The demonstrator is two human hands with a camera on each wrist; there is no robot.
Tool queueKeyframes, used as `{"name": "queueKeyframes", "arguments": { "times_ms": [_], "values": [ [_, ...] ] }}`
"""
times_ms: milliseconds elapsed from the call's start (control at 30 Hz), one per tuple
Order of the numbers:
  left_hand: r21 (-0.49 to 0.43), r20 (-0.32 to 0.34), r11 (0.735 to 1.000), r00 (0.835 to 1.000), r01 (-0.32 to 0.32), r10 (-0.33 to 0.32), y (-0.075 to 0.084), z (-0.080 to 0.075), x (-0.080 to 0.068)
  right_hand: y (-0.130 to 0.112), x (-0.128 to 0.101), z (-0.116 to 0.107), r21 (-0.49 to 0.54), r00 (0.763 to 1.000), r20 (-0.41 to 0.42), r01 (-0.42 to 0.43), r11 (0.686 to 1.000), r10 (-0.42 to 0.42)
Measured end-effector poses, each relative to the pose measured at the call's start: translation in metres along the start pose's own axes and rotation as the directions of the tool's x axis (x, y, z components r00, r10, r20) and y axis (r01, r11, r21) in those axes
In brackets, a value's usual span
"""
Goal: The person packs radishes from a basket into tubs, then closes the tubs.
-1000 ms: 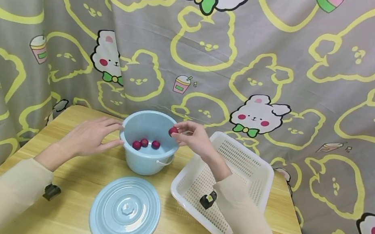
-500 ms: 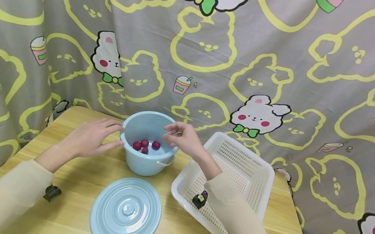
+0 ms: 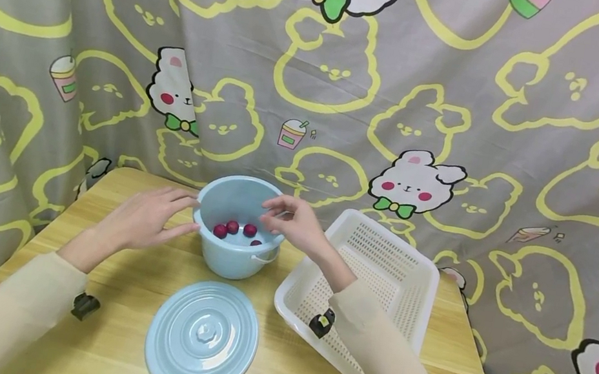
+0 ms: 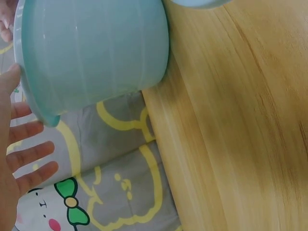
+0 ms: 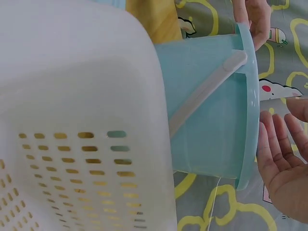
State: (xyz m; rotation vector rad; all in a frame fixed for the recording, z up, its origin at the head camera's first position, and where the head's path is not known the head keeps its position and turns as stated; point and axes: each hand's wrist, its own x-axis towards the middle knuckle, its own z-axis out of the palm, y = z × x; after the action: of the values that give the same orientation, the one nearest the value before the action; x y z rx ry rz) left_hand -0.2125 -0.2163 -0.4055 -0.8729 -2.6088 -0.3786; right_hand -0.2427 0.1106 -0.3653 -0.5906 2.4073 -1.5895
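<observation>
- Lid (image 3: 201, 339): lies flat on the worktop (image 3: 91, 350) at its near edge, well apart from both hands. Judged stiff, light plastic; the small centre knob is the likely hold point.
- Basket (image 3: 409, 276): white perforated plastic, standing to the right of the bucket with its near corner over the worktop edge. It appears empty, so it is judged light and easily shifted. The right forearm passes above its left rim.
- Bucket (image 3: 229, 261): pale blue, upright, mid-worktop. Judged a rigid, smooth wall, slippery to a flat palm; the projecting rim and the white bail handle (image 5: 207, 91) on the right side offer the secure holds.
- Left hand (image 3: 144, 219): fingers (image 4: 29, 154) straight and spread, tips resting at the left rim of the bucket; nothing gripped.
- Right hand (image 3: 294, 220): over the right rim, fingers loosely extended, holding nothing.
- Red fruits (image 3: 236, 230): four small round pieces on the bucket floor. Judged light, smooth, prone to rolling and bruising; a light fingertip pinch suits them.
- Clearance: open worktop lies left of the bucket and around the lid. The patterned curtain (image 3: 350, 90) hangs close behind the far edge, so room beyond the bucket is restricted.
</observation>
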Motion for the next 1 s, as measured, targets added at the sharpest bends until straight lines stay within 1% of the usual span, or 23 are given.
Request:
{"name": "queueKeyframes", "arguments": {
  "times_ms": [100,300,400,500,633,767,833,867,900,933,1000],
  "values": [
    [-0.001,-0.007,1.0,1.0,-0.004,0.004,0.0,-0.001,-0.001,-0.001,-0.007,-0.003,-0.033,0.999,-0.025,0.024,0.999,-0.025],
    [-0.01,0.021,0.999,0.999,0.047,-0.047,0.004,-0.004,-0.007,-0.002,-0.026,-0.01,-0.148,0.993,-0.069,0.084,0.985,-0.095],
    [0.003,0.024,0.998,0.998,0.056,-0.056,0.006,-0.007,-0.013,-0.001,-0.04,-0.011,-0.196,0.99,-0.07,0.105,0.975,-0.121],
    [0.027,0.032,0.998,0.998,0.052,-0.053,0.01,-0.009,-0.02,0.0,-0.054,-0.008,-0.219,0.989,-0.059,0.121,0.968,-0.137],
    [0.057,0.034,0.998,0.999,0.026,-0.028,0.019,-0.01,-0.031,0.003,-0.073,-0.002,-0.25,0.986,-0.028,0.151,0.956,-0.163],
    [0.051,0.02,0.999,1.0,0.007,-0.008,0.028,-0.008,-0.044,0.004,-0.093,0.006,-0.302,0.976,-0.019,0.2,0.932,-0.216],
    [0.045,0.018,0.999,1.0,-0.001,0.0,0.032,-0.007,-0.051,0.003,-0.102,0.011,-0.358,0.965,-0.026,0.236,0.903,-0.262],
    [0.042,0.015,0.999,1.0,-0.004,0.004,0.033,-0.007,-0.055,0.002,-0.107,0.014,-0.4,0.956,-0.024,0.258,0.88,-0.292],
    [0.038,0.011,0.999,1.0,-0.008,0.008,0.035,-0.007,-0.058,0.002,-0.112,0.017,-0.444,0.947,-0.02,0.278,0.852,-0.319],
    [0.037,0.006,0.999,1.0,-0.012,0.011,0.037,-0.006,-0.061,0.003,-0.117,0.02,-0.493,0.937,-0.012,0.298,0.817,-0.349],
    [0.034,-0.009,0.999,1.0,-0.018,0.018,0.039,-0.005,-0.067,0.004,-0.126,0.027,-0.587,0.918,0.015,0.329,0.74,-0.396]
  ]
}}
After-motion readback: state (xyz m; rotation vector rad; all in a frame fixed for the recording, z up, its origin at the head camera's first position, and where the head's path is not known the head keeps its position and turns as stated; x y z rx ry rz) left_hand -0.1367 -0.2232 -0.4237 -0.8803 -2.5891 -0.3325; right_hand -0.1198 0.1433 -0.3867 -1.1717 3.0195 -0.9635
